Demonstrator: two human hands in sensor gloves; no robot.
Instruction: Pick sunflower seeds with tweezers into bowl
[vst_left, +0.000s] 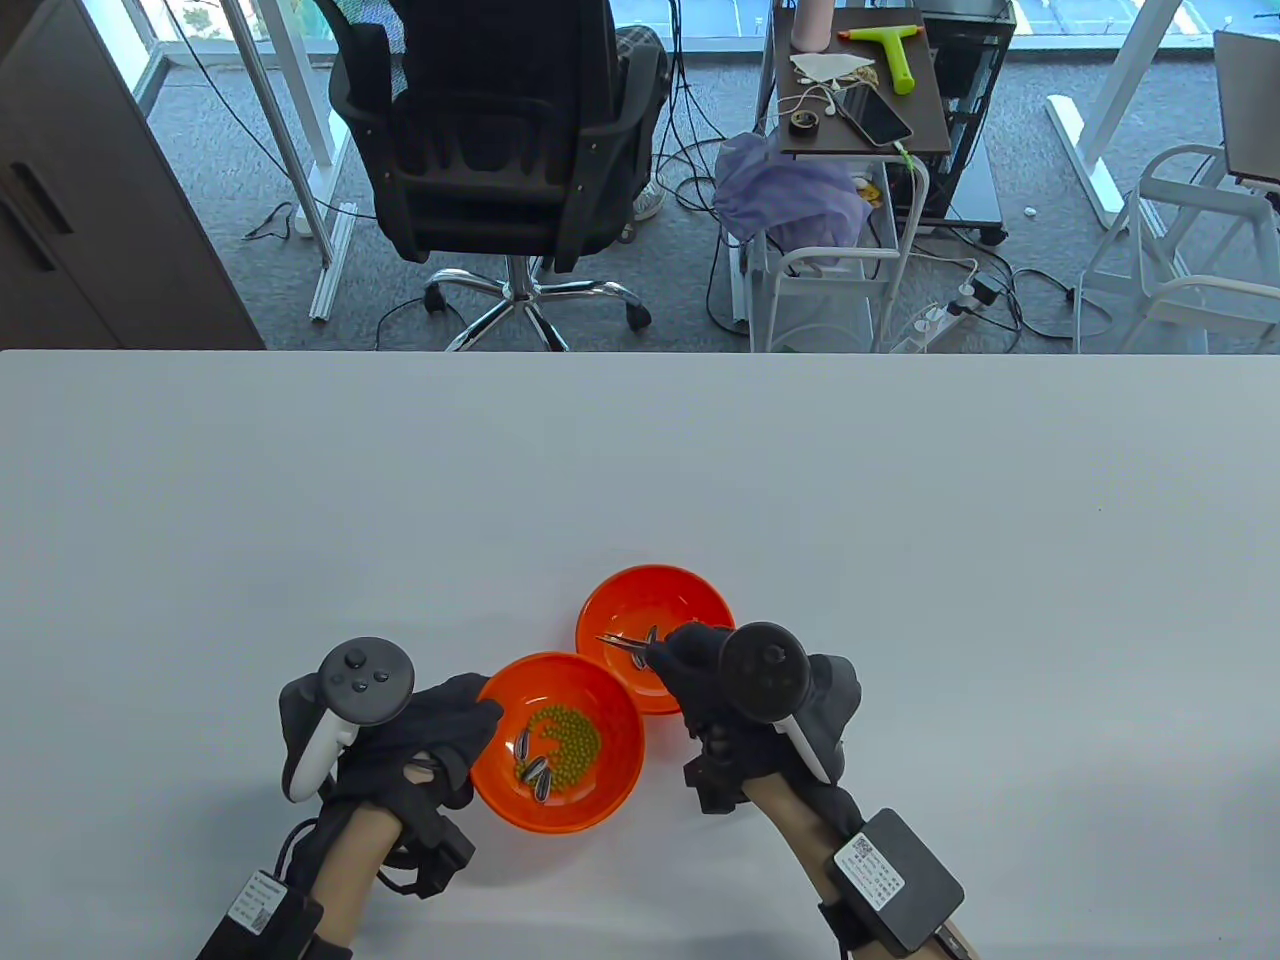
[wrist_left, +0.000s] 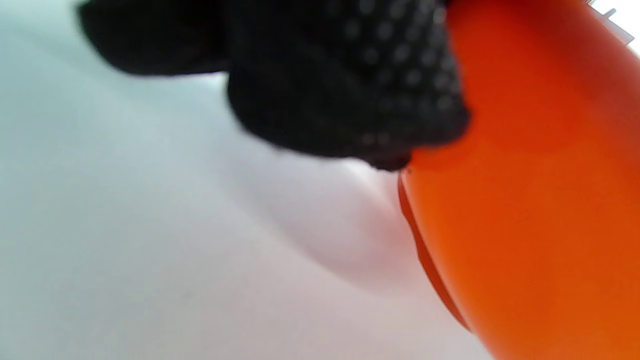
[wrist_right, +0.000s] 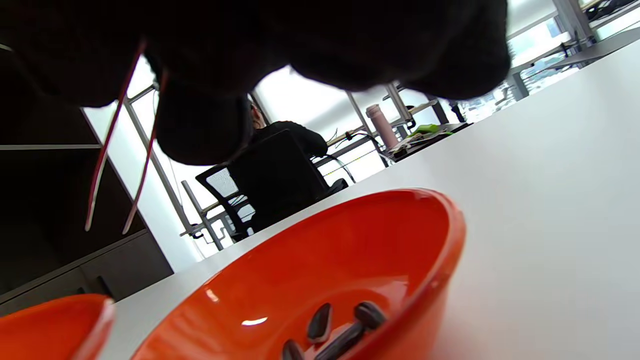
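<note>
Here the right hand (vst_left: 745, 690) holds the tweezers (vst_left: 622, 642) over the far bowl (vst_left: 700, 590), tips apart, seeds (wrist_right: 345, 327) below. The left hand (vst_left: 420, 745) grips the near bowl (vst_left: 620, 770) with seeds (vst_left: 533, 760) and peas (vst_left: 568, 740).

— Any writing you can make out?

— Only white stickers, one on the black box (vst_left: 897, 880) strapped to the right forearm and one on the black band (vst_left: 258, 903) at the left forearm. Each carries a small code square and lines of print, all too fine to read.

— Brands, numbers, signs anywhere else?

— None that can be read in any view.
</note>
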